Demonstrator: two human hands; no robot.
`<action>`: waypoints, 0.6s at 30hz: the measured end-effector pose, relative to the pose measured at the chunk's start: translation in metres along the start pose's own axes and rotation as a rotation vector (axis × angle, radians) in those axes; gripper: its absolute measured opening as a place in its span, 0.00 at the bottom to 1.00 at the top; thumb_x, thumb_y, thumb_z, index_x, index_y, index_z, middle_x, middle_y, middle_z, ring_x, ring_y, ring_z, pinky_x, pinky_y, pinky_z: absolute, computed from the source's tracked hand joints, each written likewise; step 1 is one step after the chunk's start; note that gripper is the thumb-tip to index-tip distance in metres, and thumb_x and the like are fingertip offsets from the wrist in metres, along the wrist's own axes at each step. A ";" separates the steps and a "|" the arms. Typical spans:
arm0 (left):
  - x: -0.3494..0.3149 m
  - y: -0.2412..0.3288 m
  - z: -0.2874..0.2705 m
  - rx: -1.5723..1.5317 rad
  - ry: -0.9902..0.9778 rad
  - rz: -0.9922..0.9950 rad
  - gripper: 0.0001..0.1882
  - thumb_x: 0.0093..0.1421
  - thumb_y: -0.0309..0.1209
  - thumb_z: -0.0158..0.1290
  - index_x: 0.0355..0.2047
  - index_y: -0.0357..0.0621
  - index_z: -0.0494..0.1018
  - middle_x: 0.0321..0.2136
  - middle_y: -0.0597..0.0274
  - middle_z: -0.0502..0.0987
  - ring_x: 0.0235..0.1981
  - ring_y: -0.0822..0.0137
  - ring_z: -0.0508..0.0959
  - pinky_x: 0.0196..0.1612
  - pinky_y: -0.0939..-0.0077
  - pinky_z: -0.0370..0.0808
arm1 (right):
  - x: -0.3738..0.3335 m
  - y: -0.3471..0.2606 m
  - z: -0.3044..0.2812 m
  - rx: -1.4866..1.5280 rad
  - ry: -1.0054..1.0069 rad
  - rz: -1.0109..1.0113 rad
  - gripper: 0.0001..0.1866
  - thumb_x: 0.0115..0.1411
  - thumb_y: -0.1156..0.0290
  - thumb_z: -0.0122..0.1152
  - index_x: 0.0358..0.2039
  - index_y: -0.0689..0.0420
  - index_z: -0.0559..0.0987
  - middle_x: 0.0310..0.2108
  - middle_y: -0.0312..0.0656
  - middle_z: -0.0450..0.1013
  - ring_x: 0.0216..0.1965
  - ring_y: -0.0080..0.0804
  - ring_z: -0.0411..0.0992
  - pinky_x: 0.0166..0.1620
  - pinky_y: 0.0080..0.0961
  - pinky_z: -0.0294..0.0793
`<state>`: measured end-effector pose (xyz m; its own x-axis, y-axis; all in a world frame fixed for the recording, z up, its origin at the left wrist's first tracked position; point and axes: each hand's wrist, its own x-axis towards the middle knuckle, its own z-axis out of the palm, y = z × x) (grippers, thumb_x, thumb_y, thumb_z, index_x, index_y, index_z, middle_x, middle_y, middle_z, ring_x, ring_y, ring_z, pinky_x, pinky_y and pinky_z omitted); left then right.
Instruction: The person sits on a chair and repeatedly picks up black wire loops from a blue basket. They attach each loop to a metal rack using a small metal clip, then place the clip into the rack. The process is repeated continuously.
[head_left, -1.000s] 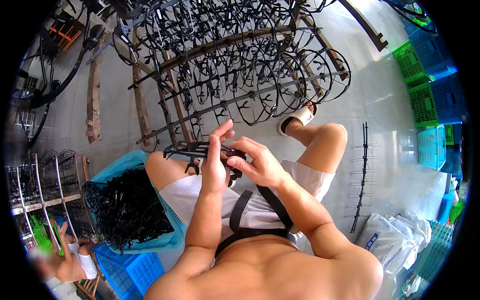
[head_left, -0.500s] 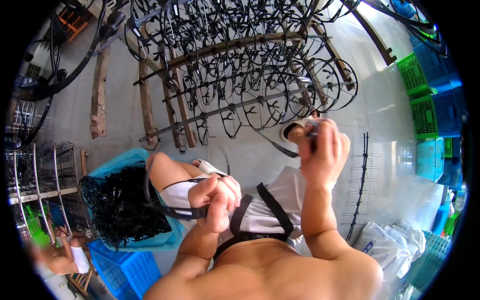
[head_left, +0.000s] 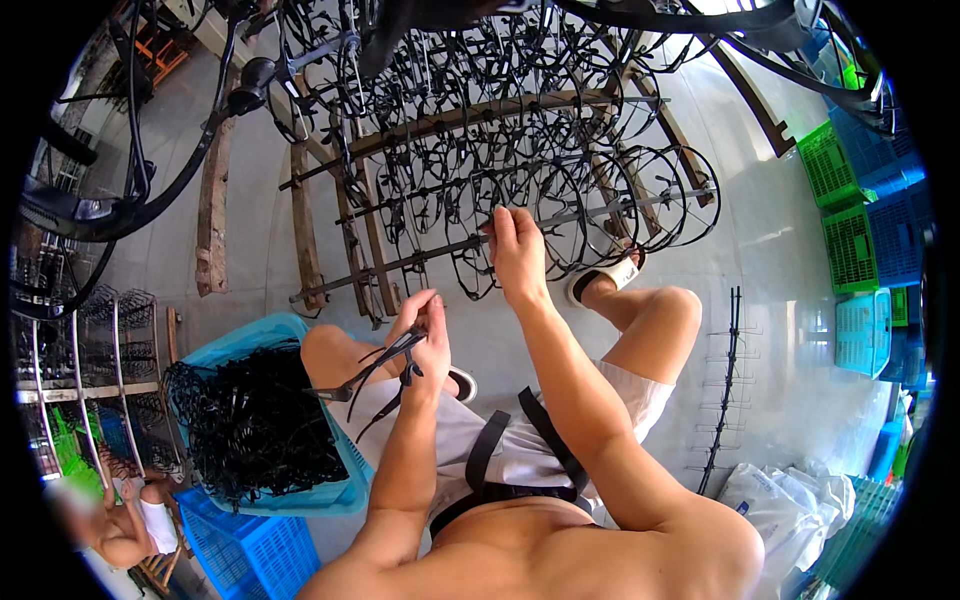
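My left hand [head_left: 428, 340] is closed around several slim black plastic pieces [head_left: 372, 385], which look like eyeglass frames with long curved arms. Their ends fan out below and to the left of the fingers. Farther forward, my right hand [head_left: 518, 250] is pinched at the near bar [head_left: 440, 248] of a low rack. Whatever sits between those fingertips is hidden. Many black wire-like frames [head_left: 480, 190] hang in rows from the rack's bars. By my left knee, a light blue tub [head_left: 345, 490] holds a tangled heap of black pieces [head_left: 255, 425].
A blue crate [head_left: 265, 550] stands behind the tub, with another person [head_left: 130, 515] seated at far left. On the right floor lie a rod with thin prongs [head_left: 725, 390] and white plastic bags [head_left: 785, 510]. Green crates [head_left: 850, 240] are stacked along the right. Black hoops hang overhead.
My right hand has moved from beside my right knee forward and left to the rack's near bar. My left hand has shifted slightly forward, with black pieces still in it.
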<state>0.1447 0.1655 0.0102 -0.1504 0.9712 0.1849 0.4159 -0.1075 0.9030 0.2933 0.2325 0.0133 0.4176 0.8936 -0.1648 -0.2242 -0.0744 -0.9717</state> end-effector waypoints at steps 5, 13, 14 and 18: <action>-0.002 0.003 -0.001 -0.173 -0.053 -0.110 0.09 0.62 0.28 0.52 0.39 0.35 0.72 0.28 0.62 0.76 0.29 0.73 0.76 0.33 0.81 0.71 | -0.004 0.000 0.001 0.164 -0.049 -0.007 0.14 0.66 0.63 0.47 0.33 0.62 0.72 0.21 0.31 0.69 0.17 0.12 0.56 0.18 0.13 0.55; 0.006 0.021 0.004 -0.347 0.014 -0.264 0.10 0.61 0.31 0.54 0.38 0.36 0.73 0.27 0.62 0.77 0.24 0.76 0.72 0.28 0.84 0.68 | -0.038 0.021 -0.030 0.019 -0.134 -0.216 0.11 0.67 0.67 0.45 0.37 0.63 0.70 0.29 0.34 0.68 0.30 0.18 0.63 0.36 0.16 0.65; 0.009 0.025 0.005 -0.344 0.014 -0.276 0.10 0.61 0.31 0.54 0.37 0.36 0.73 0.27 0.62 0.77 0.23 0.77 0.71 0.28 0.84 0.68 | -0.047 0.026 -0.032 0.107 -0.125 -0.163 0.11 0.67 0.67 0.45 0.37 0.63 0.70 0.30 0.35 0.67 0.33 0.22 0.65 0.42 0.20 0.66; 0.010 0.025 0.008 -0.376 0.039 -0.272 0.10 0.60 0.32 0.54 0.36 0.36 0.74 0.26 0.62 0.77 0.23 0.77 0.71 0.28 0.85 0.68 | -0.065 0.028 -0.033 0.287 -0.168 -0.107 0.11 0.65 0.71 0.50 0.43 0.64 0.71 0.32 0.35 0.70 0.33 0.21 0.67 0.41 0.20 0.67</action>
<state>0.1609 0.1743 0.0313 -0.2458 0.9668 -0.0697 0.0039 0.0729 0.9973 0.2891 0.1571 -0.0089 0.3070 0.9516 -0.0113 -0.4358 0.1300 -0.8906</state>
